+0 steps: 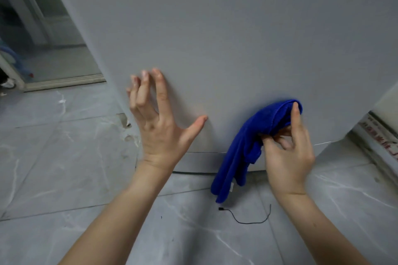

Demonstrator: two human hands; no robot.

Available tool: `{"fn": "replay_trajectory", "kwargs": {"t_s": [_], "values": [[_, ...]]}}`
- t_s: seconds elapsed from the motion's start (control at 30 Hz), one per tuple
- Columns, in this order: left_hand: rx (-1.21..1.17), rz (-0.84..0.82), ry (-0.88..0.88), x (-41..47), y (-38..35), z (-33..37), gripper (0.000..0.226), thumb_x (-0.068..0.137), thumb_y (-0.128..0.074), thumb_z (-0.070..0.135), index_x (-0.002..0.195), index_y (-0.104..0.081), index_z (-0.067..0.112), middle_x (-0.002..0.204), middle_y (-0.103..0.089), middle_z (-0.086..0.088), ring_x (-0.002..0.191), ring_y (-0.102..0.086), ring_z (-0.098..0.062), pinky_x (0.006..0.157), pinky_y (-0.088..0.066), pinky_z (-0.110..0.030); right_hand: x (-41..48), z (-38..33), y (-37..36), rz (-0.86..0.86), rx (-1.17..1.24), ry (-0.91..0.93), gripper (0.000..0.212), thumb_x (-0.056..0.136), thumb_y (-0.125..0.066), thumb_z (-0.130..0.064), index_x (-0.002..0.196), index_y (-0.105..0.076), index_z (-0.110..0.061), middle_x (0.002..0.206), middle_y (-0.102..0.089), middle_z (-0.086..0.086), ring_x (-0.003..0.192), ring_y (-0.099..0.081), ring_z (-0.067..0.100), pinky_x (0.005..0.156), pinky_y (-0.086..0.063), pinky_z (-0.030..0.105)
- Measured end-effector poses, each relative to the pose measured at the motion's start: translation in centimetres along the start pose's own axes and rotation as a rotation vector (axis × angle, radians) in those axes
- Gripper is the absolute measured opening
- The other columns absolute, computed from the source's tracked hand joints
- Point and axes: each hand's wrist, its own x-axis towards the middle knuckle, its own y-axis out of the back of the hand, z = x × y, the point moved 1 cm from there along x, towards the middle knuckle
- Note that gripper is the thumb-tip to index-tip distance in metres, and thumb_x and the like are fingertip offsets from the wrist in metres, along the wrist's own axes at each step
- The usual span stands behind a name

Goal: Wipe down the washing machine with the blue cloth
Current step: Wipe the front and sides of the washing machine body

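Note:
The washing machine [226, 34] fills the upper middle of the head view as a plain pale grey panel reaching down to the floor. My left hand [159, 122] is spread against its lower part, fingers straight and apart, thumb out to the right. My right hand [288, 146] grips the blue cloth [243, 150] low on the panel, with the index finger over the cloth's top fold against the machine. The rest of the cloth hangs down in a long fold to just above the floor, a small white tag near its end.
Grey marbled floor tiles [64, 157] lie below and to the left. A thin black cord [247, 219] lies on the floor under the cloth. A doorway sill [64, 80] is at the left, and a wall base with red lettering [379, 135] stands at the right.

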Motion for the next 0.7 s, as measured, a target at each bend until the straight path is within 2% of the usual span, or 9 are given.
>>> {"fn": "replay_trajectory", "kwargs": {"t_s": [0.07,0.13,0.2,0.27,0.33,0.4,0.47,0.6,0.7], "values": [[0.014,0.0,-0.011,0.0,0.1,-0.3,0.118,0.071,-0.08,0.061,0.148,-0.026,-0.01,0.151,-0.018,-0.023,0.141,-0.014,-0.042,0.12,-0.015,-0.059,0.9,0.6,0.7,0.084,0.068,-0.121,0.09,0.072,-0.072,0.011,0.141,-0.045,-0.041,0.091,-0.056,-0.024,0.081,-0.062,-0.006,0.085,-0.058,0.037],[0.067,0.014,-0.022,0.1,0.5,-1.5,0.118,0.072,-0.078,0.063,0.149,-0.024,-0.009,0.148,-0.023,-0.033,0.14,-0.014,-0.044,0.12,-0.013,-0.058,1.2,1.2,1.0,0.139,0.107,-0.242,0.084,0.073,-0.068,0.015,0.141,-0.048,-0.03,0.087,-0.058,-0.02,0.074,-0.061,-0.006,0.082,-0.059,0.039],[0.089,-0.004,-0.012,-0.1,0.3,-1.5,0.116,0.076,-0.072,0.067,0.151,-0.022,-0.007,0.147,-0.024,-0.037,0.141,-0.015,-0.048,0.12,-0.01,-0.056,1.3,1.2,1.7,0.142,0.072,-0.268,0.082,0.078,-0.062,0.012,0.146,-0.042,-0.03,0.087,-0.058,-0.015,0.071,-0.058,-0.001,0.083,-0.057,0.035],[0.122,-0.006,-0.071,-0.2,0.0,-1.1,0.108,0.082,-0.066,0.066,0.153,-0.022,-0.003,0.149,-0.027,-0.033,0.14,-0.019,-0.05,0.119,-0.014,-0.059,0.3,0.5,1.3,0.055,-0.008,-0.199,0.08,0.084,-0.055,0.003,0.153,-0.027,-0.028,0.103,-0.052,-0.013,0.078,-0.055,0.005,0.083,-0.052,0.025],[0.16,0.035,-0.293,0.0,-0.5,-0.8,0.092,0.088,-0.065,0.056,0.154,-0.028,0.002,0.149,-0.03,-0.022,0.142,-0.026,-0.041,0.117,-0.019,-0.063,-0.9,-0.2,0.1,-0.018,-0.043,-0.156,0.083,0.084,-0.049,-0.008,0.156,-0.012,-0.023,0.118,-0.04,-0.014,0.089,-0.052,0.01,0.084,-0.045,0.013],[0.152,0.069,-0.435,0.2,-1.4,-0.4,0.084,0.089,-0.067,0.046,0.154,-0.031,0.006,0.151,-0.03,-0.014,0.145,-0.027,-0.033,0.119,-0.018,-0.06,-1.8,-0.7,-0.9,-0.075,-0.02,-0.137,0.086,0.084,-0.05,-0.017,0.157,-0.004,-0.025,0.122,-0.036,-0.013,0.09,-0.054,0.016,0.087,-0.049,0.022],[0.112,0.082,-0.406,0.1,-2.2,0.3,0.087,0.089,-0.066,0.045,0.156,-0.024,0.008,0.153,-0.025,-0.013,0.149,-0.02,-0.031,0.118,-0.021,-0.061,-2.5,-0.8,-1.4,-0.133,0.015,-0.113,0.091,0.084,-0.058,-0.025,0.156,-0.002,-0.028,0.122,-0.035,-0.01,0.088,-0.055,0.017,0.081,-0.054,0.031],[0.037,0.06,-0.274,-0.6,-3.9,1.0,0.093,0.089,-0.059,0.054,0.159,-0.009,0.017,0.155,-0.018,-0.009,0.141,-0.031,-0.045,0.102,-0.038,-0.069,-2.8,-0.1,-1.2,-0.218,-0.005,-0.125,0.103,0.081,-0.07,-0.045,0.152,0.005,-0.048,0.123,-0.035,-0.018,0.1,-0.055,0.014,0.088,-0.052,0.028],[0.009,0.022,-0.234,-0.8,-4.6,0.5,0.095,0.088,-0.055,0.059,0.159,-0.006,0.021,0.159,-0.017,-0.005,0.14,-0.032,-0.049,0.105,-0.035,-0.069,-1.7,1.9,-0.2,-0.149,0.07,-0.156,0.084,0.087,-0.065,-0.016,0.146,-0.019,-0.056,0.105,-0.042,-0.029,0.084,-0.053,0.008,0.084,-0.049,0.022]]}}
